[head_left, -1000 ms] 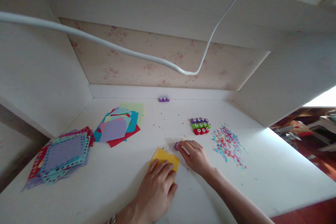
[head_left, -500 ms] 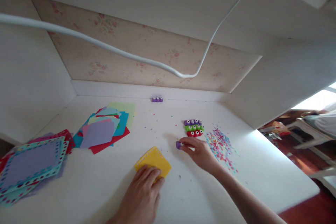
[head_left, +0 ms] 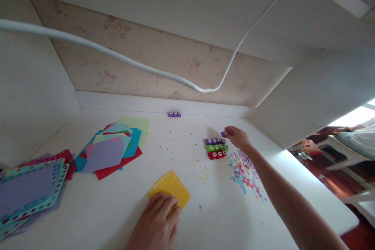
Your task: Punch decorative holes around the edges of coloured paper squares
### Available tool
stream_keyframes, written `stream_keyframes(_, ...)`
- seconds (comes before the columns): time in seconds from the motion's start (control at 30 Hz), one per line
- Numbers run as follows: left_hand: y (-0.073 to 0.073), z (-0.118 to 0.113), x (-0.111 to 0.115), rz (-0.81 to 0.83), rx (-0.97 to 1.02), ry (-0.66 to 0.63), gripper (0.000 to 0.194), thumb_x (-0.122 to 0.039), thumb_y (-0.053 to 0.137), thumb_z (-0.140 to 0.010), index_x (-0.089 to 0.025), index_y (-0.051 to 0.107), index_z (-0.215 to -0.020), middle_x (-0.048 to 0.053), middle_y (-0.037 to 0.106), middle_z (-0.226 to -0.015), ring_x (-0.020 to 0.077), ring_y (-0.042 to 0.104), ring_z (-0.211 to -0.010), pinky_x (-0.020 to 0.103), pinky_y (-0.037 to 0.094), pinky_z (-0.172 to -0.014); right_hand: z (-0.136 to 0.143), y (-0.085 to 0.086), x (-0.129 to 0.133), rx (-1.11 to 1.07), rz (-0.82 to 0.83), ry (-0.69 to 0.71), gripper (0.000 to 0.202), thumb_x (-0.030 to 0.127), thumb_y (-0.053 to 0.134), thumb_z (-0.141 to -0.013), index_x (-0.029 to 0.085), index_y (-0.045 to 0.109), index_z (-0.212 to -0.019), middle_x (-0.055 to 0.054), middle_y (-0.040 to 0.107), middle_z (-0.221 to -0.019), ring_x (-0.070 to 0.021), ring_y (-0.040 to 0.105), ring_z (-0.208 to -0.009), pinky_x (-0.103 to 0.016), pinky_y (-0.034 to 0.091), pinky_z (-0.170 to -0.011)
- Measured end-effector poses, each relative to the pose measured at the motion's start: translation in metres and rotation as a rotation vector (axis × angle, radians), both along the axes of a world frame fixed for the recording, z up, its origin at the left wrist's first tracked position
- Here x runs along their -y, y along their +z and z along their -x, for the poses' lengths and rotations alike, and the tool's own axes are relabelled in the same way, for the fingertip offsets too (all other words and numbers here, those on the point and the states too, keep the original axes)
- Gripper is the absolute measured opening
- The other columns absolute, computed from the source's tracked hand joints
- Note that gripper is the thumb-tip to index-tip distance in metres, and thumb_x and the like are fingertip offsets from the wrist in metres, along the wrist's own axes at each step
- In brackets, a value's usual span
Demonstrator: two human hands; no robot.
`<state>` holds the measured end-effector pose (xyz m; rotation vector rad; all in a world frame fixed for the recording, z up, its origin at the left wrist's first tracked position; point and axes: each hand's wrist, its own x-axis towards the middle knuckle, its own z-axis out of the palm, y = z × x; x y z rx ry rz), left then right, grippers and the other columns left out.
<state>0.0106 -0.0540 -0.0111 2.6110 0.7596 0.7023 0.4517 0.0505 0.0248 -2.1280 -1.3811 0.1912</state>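
My left hand (head_left: 159,216) rests with bent fingers on a square of yellow paper (head_left: 177,185), holding it against the table; small holes run along the paper's upper left edge. My right hand (head_left: 237,137) is farther off to the right, its fingers pinching a small purple paper punch (head_left: 223,134). That punch is just above the right end of a row of purple punches (head_left: 215,141). Below that row stand green punches (head_left: 216,147) and red punches (head_left: 216,155), all close together. Yellow paper bits (head_left: 202,174) lie scattered between the yellow paper and the punches.
A heap of colourful confetti (head_left: 246,170) lies beneath my right forearm. To the left are a pile of plain coloured papers (head_left: 108,150) and a stack of edge-punched sheets (head_left: 29,187). Several purple punches (head_left: 175,114) stand by the back wall. A white cable (head_left: 152,68) hangs across the front.
My right hand has moved away and to the right with the purple punch, from beside the yellow paper to the punch rows, uncovering the yellow bits. My left hand stays on the paper.
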Motion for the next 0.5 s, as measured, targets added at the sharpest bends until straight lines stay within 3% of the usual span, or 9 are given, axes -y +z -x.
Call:
stream_keyframes(0.2,-0.002,0.0,-0.001,0.0,-0.004,-0.007,0.023,-0.007,0.052,-0.084,-0.022,0.065,-0.097,0.003,0.069,-0.101,0.022,0.066,-0.094,0.044,0.054,-0.093,-0.002,-0.016,-0.009,0.03,0.103,0.036,0.028,0.021,0.067,-0.074,0.025,0.074,-0.101,-0.001,0.079,-0.095,-0.02,0.074,-0.093,-0.03,0.056,-0.086)
stream_keyframes(0.37,-0.001,0.001,-0.002,0.052,-0.055,-0.014,0.023,-0.008,0.052,-0.084,-0.021,0.065,-0.098,0.004,0.068,-0.104,0.0228,0.065,-0.097,0.045,0.053,-0.095,0.0,-0.008,-0.014,0.094,0.119,0.014,0.027,0.027,0.062,-0.08,0.024,0.074,-0.104,-0.003,0.079,-0.096,-0.0218,0.074,-0.092,-0.033,0.055,-0.087)
stream_keyframes(0.5,0.002,0.003,-0.004,0.119,-0.127,-0.014,0.029,-0.006,0.052,-0.078,-0.02,0.065,-0.101,0.006,0.067,-0.11,0.0242,0.063,-0.102,0.045,0.052,-0.098,0.027,0.001,-0.03,0.157,0.07,0.06,0.028,0.031,0.054,-0.088,0.023,0.073,-0.108,-0.005,0.078,-0.1,-0.0231,0.072,-0.096,-0.035,0.053,-0.09)
